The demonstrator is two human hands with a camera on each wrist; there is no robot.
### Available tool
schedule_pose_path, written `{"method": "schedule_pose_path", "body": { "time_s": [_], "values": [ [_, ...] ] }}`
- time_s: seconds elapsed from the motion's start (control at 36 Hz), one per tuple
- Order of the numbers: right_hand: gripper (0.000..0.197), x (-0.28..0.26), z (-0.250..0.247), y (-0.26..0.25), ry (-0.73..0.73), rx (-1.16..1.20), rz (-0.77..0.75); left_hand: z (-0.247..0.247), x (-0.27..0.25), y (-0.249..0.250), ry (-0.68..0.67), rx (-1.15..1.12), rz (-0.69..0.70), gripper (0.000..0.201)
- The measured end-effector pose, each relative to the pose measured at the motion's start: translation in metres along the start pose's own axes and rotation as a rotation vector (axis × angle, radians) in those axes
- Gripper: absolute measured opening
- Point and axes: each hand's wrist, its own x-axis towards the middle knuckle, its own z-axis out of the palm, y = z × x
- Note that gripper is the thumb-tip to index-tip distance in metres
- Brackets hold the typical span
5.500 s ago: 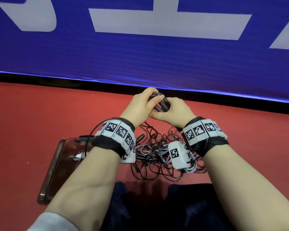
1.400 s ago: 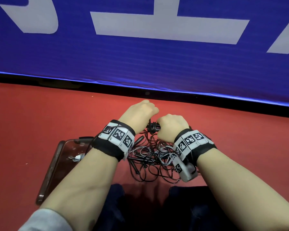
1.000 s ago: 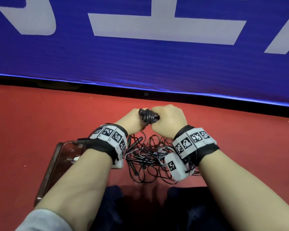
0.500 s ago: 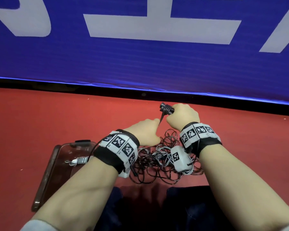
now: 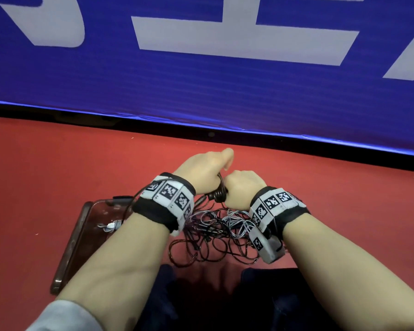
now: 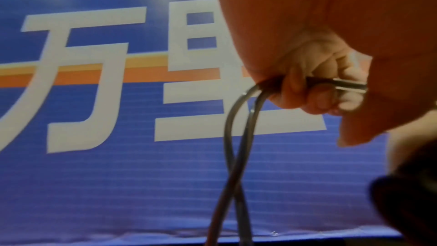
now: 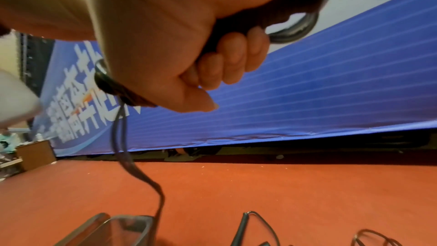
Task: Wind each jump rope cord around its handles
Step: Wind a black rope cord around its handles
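My right hand [image 5: 242, 189] grips the black jump rope handles [image 5: 219, 195] in a fist, with dark cord coiled round them. The same handles [image 7: 295, 20] stick out of the fist in the right wrist view, and cord [image 7: 123, 137] hangs down from it. My left hand [image 5: 207, 169] is just left of and beyond the handles, pinching a doubled strand of the cord [image 6: 236, 137] between its fingertips [image 6: 307, 89]. Under both wrists a tangled pile of loose cords [image 5: 213, 237] lies on the red floor.
A dark shallow tray [image 5: 81, 235] sits on the floor to the left, with a small wound bundle [image 5: 110, 226] in it. A blue banner wall [image 5: 201, 80] stands close ahead. A loose handle [image 7: 241, 229] lies on the floor, and my dark trouser legs are at the bottom.
My right hand has come down and left with the wrapped handles. My left hand has risen from below them to their far left side, carrying the cord round.
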Motion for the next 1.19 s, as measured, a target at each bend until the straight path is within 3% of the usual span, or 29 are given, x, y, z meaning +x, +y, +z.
{"method": "schedule_pose_path", "body": {
  "time_s": [0.17,0.31,0.42,0.53,0.64,0.72,0.78,0.83,0.89,0.97,1.11,1.19],
  "values": [
    [0.022,-0.012,-0.01,-0.005,0.167,0.059,-0.121,-0.003,-0.003,-0.026,-0.02,-0.54,-0.119,0.033],
    [0.015,-0.018,-0.015,-0.002,0.428,0.327,-0.133,-0.005,-0.003,-0.032,-0.004,-0.892,-0.113,0.036],
    [0.043,-0.013,-0.013,0.001,0.543,0.6,-0.089,-0.002,0.001,-0.031,0.07,-0.851,-0.064,0.037],
    [0.018,-0.008,-0.017,0.009,0.528,0.792,0.007,-0.004,0.0,-0.021,0.135,-0.779,0.011,0.043],
    [0.023,-0.005,-0.022,0.017,0.529,0.912,0.117,0.001,-0.003,-0.005,0.013,-0.968,0.031,0.059],
    [0.019,-0.002,-0.025,0.018,0.534,0.949,0.191,0.009,0.004,0.012,0.152,-0.986,-0.093,0.065],
    [0.026,0.0,-0.026,0.018,0.492,0.802,0.227,0.015,0.008,0.021,0.264,-0.937,-0.145,0.068],
    [0.029,0.0,-0.027,0.015,0.454,0.576,0.231,0.019,0.009,0.024,0.308,-0.888,-0.158,0.062],
    [0.024,-0.001,-0.027,0.012,0.462,0.52,0.206,0.02,0.009,0.023,0.369,-0.847,-0.157,0.044],
    [0.007,-0.003,-0.025,0.01,0.468,0.653,0.14,0.019,0.009,0.018,0.464,-0.759,-0.148,0.026],
    [0.033,-0.008,-0.023,0.012,0.379,0.845,0.045,0.012,0.008,0.011,0.555,-0.743,-0.172,0.026],
    [0.031,-0.01,-0.024,0.014,0.373,0.875,0.029,0.012,0.007,0.012,0.542,-0.719,-0.154,0.025]
  ]
}}
